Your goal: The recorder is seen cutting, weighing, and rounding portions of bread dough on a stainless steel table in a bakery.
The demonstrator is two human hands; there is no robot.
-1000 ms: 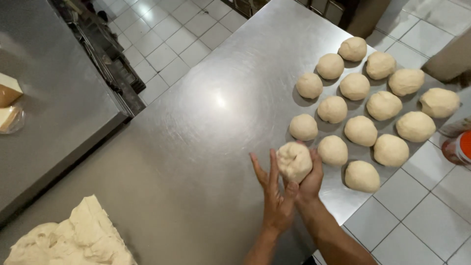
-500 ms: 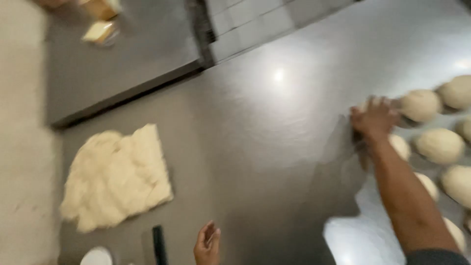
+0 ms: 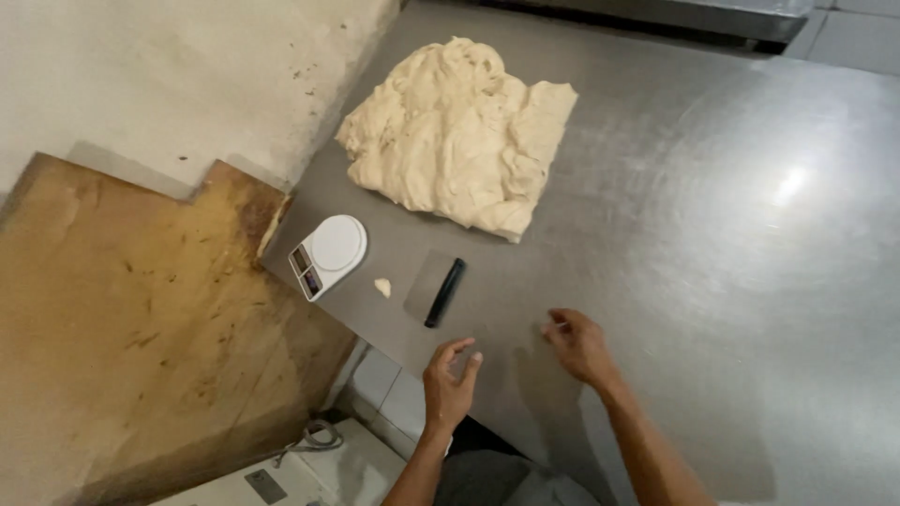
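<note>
Dough scraper lies flat on the steel table, near the table's front edge and just ahead of the two hands. It consists of a thin rectangular metal blade, matte grey and close in tone to the table surface, and a black bar-shaped handle fixed along its right-hand long edge. The handle runs at a slight diagonal, its upper end tilted to the right. Neither hand touches the tool.

Left hand hovers near the table's front edge, directly below the scraper and close to it. Its fingers are loosely curled and spread, with nothing held. Right hand is above the table to the right of the scraper, a little farther from it. Its fingers are bent and slightly apart, also with nothing in them.

Adjacent items:
- A small scrap of dough rests just left of the blade, apart from it.
- A white kitchen scale with a round platform stands at the table's left corner, beyond the scrap.
- A large pale dough mass, roughly square with a lumpy, torn surface, lies behind the scraper, well apart from both hands.
</note>
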